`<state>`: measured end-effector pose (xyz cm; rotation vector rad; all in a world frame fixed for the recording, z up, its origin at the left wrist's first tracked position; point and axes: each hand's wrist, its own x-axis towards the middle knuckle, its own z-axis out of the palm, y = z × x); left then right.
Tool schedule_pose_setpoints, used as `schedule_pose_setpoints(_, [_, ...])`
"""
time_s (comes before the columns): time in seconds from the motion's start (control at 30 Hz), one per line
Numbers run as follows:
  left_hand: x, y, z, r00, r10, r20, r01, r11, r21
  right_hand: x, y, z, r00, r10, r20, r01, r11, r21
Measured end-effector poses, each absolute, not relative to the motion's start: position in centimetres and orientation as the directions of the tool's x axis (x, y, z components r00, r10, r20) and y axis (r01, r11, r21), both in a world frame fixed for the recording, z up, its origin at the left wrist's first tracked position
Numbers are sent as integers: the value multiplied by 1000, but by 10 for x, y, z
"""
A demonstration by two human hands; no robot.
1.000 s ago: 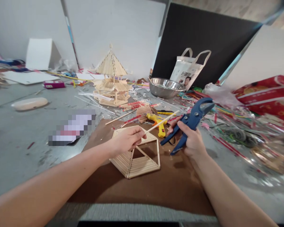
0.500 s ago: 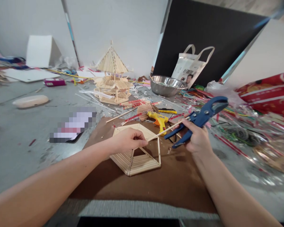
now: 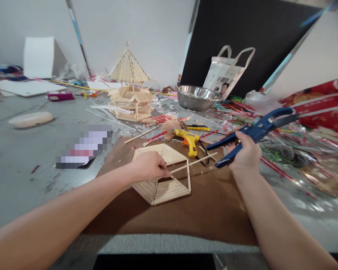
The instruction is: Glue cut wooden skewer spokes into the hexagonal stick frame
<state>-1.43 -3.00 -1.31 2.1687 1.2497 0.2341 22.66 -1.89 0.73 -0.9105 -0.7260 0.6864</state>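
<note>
Between its thumb and fingers, my left hand (image 3: 152, 165) pinches a thin wooden stick (image 3: 198, 161) that slants up to the right. Below it lies a hexagonal frame of wooden sticks (image 3: 169, 192), partly filled with parallel rows and with an open section at its right. My right hand (image 3: 243, 152) is wrapped round blue cutters (image 3: 257, 129), whose handles are spread and whose head points up and right, away from the stick. The frame rests on a brown sheet (image 3: 214, 213). A yellow glue gun (image 3: 189, 141) lies just beyond the stick.
Farther back stand a wooden stick pagoda (image 3: 131, 82) and a metal bowl (image 3: 198, 98). A phone (image 3: 86, 148) and a white oval case (image 3: 31, 119) lie at left. Red-striped sticks (image 3: 161, 119) and a yellow knife (image 3: 198, 128) lie behind the glue gun. Plastic scraps cover the right side.
My right hand has moved right and slightly up with the cutters, away from the stick's far end. My left hand still holds the stick, nearly in place. The view has shifted slightly.
</note>
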Motion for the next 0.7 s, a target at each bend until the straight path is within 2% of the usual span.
schedule_pose_setpoints(0.27, [-9,-33,-18,529,828,-183,774,-383,504,214,-24,5,501,784,366,-121,483,-867])
schedule_pose_setpoints(0.53, [-7,-36,-14,494,843,-213,842,-403,358,216,-22,3,497,785,370,-91,471,-877])
schedule_pose_setpoints(0.7, [-6,-37,-11,501,838,-214,844,-420,332,213,-23,2,499,784,368,-82,466,-881])
